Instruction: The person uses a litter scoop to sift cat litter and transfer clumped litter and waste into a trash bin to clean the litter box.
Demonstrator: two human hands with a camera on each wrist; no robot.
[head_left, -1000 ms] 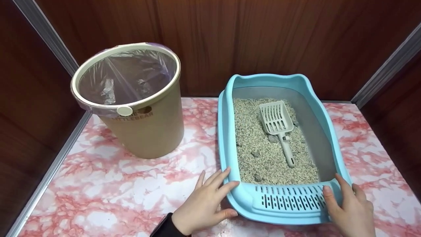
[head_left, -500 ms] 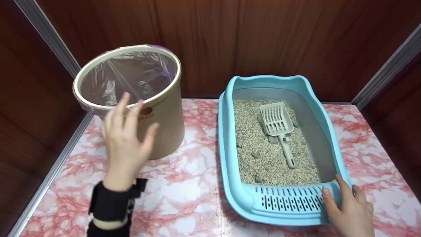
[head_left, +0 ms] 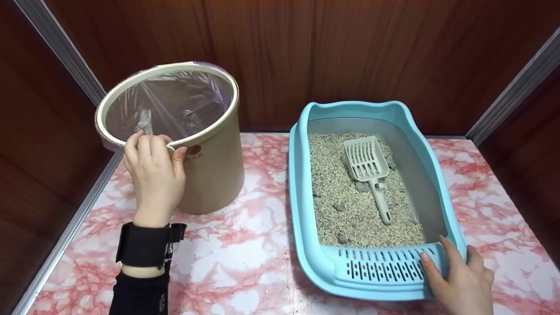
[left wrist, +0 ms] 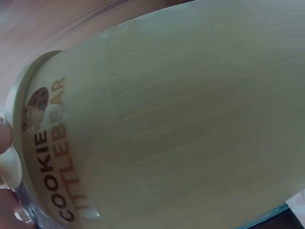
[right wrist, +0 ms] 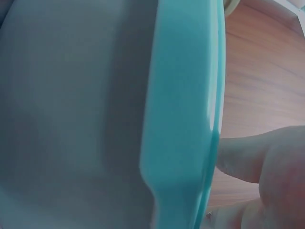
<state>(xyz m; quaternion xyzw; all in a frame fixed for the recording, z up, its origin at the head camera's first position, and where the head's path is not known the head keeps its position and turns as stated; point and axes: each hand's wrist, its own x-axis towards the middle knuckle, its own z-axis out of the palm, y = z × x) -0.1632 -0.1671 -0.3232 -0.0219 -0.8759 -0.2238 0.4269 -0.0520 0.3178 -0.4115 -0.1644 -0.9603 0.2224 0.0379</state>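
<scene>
The bin (head_left: 192,144) stands upright at the left rear of the worktop (head_left: 245,258), well apart from the litter tray (head_left: 302,192) on the right. The left hand (head_left: 154,175) is hooked over the bin's near rim, fingers curled inside the liner (head_left: 175,105), presumably to steady or draw the bin. The right hand (head_left: 459,280) is laid against the tray's near right corner, thumb on the slotted step (head_left: 380,269), fingers wrapped behind the rim, bracing the tray.

The bin is a smooth beige cylinder with a cream ring clamping a thin, crinkled translucent liner. The tray is glossy turquoise plastic with rounded corners. Coarse grey-beige litter (head_left: 345,205) fills it, with a few darker clumps. A slotted cream scoop (head_left: 367,168) is left lying on the litter, handle towards the person.
</scene>
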